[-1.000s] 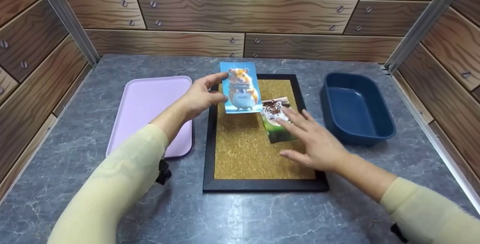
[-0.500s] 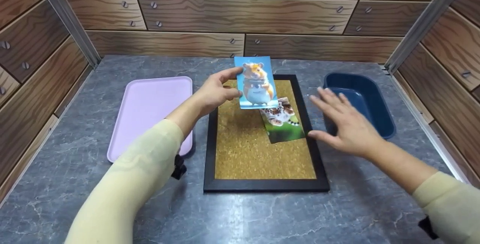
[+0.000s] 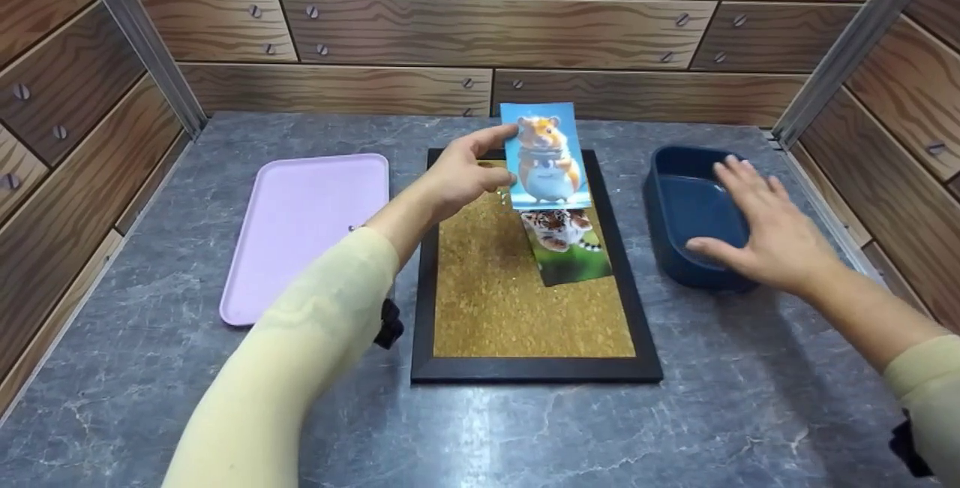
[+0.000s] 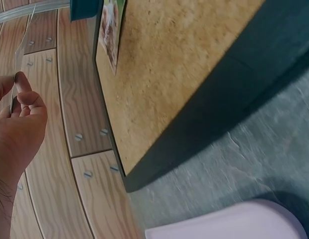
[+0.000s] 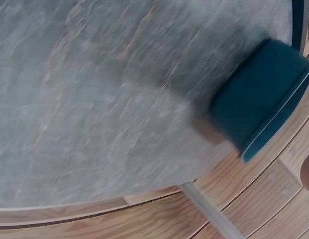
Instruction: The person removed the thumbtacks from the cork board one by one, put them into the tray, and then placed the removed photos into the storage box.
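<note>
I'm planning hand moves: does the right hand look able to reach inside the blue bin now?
Probably yes: the right hand hovers outspread at the blue bin, and no lid covers it.

Wood-print panels (image 3: 390,30) and metal posts (image 3: 847,45) walling a marbled tabletop (image 3: 525,435) suggest a booth

We can read no words, numbers, brand names or signs in the head view or in either wrist view. On the thin, rectangular, bright blue card (image 3: 571,144), printed with an orange-and-white cartoon hamster (image 3: 541,135), we make out a short, faint, dark mark (image 3: 546,176) across the hamster's pale belly. It is too small and blurred for us to tell whether it is lettering or part of the drawing.
</note>
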Available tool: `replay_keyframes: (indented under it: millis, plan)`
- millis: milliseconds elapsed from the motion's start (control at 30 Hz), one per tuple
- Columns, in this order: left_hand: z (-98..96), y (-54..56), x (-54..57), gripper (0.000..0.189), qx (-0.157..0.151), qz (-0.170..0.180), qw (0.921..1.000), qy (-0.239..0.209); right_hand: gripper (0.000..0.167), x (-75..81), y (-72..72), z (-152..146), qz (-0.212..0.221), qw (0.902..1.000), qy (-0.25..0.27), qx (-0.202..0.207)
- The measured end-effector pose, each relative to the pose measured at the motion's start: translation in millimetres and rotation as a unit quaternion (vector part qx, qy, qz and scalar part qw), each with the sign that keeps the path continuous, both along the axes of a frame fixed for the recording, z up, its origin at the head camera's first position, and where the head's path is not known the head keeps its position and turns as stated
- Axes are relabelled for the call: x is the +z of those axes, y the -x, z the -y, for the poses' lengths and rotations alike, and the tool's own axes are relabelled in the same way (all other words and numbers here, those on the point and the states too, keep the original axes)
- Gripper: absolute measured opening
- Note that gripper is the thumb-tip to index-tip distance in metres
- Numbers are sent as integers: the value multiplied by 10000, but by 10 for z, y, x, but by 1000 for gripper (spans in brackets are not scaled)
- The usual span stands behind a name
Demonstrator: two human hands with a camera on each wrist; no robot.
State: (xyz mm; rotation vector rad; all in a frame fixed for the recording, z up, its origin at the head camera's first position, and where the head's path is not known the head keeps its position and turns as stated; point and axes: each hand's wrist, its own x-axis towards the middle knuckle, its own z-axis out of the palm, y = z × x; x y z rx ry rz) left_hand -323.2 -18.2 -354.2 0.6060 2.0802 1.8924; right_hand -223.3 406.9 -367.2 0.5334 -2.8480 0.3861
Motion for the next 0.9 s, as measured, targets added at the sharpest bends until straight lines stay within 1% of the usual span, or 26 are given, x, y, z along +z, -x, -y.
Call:
replay_keyframes:
  millis: [167, 400, 567, 700, 900]
  plan:
    - [-92, 7, 14, 75, -93, 46, 9999, 2, 110, -27, 23, -232, 110, 9996, 125, -206]
    - [-222, 28, 18, 75, -106, 93, 9999, -2, 111, -60, 11, -510, 516, 9975, 126, -466]
    - [-323, 48, 13, 76, -119, 67, 9999, -42, 111, -137, -13, -643, 726, 9951, 164, -649]
    - [-416, 64, 16, 77, -183, 152, 9995, -217, 112, -215, -52, -722, 1070, 9905, 207, -833]
    - [-534, 72, 27, 77, -203, 221, 9992, -273, 112, -326, -95, -789, 1383, 9871, 305, -742]
